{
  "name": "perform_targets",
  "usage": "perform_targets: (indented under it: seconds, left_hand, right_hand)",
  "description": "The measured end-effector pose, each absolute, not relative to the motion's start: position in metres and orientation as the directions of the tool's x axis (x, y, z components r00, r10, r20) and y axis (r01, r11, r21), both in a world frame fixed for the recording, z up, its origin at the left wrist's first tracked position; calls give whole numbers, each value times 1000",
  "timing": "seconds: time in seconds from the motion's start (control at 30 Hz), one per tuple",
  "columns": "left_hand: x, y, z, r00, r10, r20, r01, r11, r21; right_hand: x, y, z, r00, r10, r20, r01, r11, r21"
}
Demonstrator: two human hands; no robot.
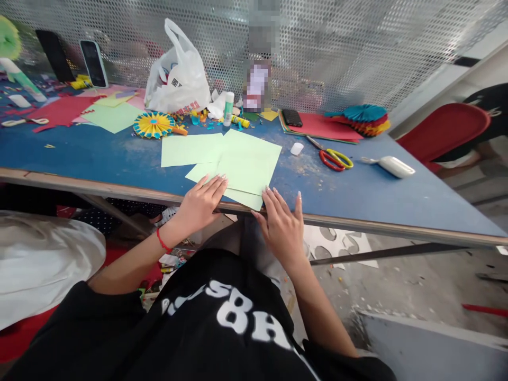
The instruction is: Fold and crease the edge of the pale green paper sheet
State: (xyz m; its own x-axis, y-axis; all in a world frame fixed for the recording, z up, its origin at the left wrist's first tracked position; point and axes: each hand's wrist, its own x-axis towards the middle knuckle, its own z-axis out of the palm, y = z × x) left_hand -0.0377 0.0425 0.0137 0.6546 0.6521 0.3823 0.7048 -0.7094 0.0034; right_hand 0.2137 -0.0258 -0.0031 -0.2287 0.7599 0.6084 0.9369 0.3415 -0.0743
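Several pale green paper sheets [248, 159] overlap near the front edge of the blue table. One sheet [190, 150] sticks out to the left. My left hand [204, 198] lies flat with fingers stretched over the lower left part of the paper. At the lower right corner, my right hand [283, 222] rests with spread fingers, its fingertips touching the paper and the table edge. Neither hand grips anything. Scissors [331, 157] with red and yellow handles lie to the right, beside a small white piece [296, 148].
Behind the paper stand a glue stick [228, 109] and a white plastic bag [178, 79]. A yellow paper rosette [154, 125] lies at left. Red paper [325, 127] carries a black phone [292, 117]. A white object [396, 166] lies at right, near a red chair [448, 129].
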Motion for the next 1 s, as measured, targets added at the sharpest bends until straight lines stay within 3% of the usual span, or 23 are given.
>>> perform_targets:
  seconds: [0.1, 0.27, 0.4, 0.53, 1.0]
  left_hand:
    - [-44, 40, 12, 629, 643, 437, 677, -729, 98]
    - [-57, 47, 21, 558, 661, 501, 547, -747, 378]
    - [-55, 70, 37, 487, 779, 395, 553, -624, 552]
    - [-49, 85, 50, 544, 785, 298, 545, -600, 586]
    - [-55, 75, 50, 564, 769, 300, 489, -604, 629]
  right_hand:
    - [217, -25, -7, -224, 755, 617, 935, 344, -81]
    - [226, -18, -16, -241, 728, 642, 912, 396, -107]
    - [231, -12, -20, -254, 694, 674, 905, 416, -87]
    - [231, -12, -21, -260, 699, 667, 898, 428, -99]
    - [232, -21, -18, -271, 736, 621, 902, 420, -104]
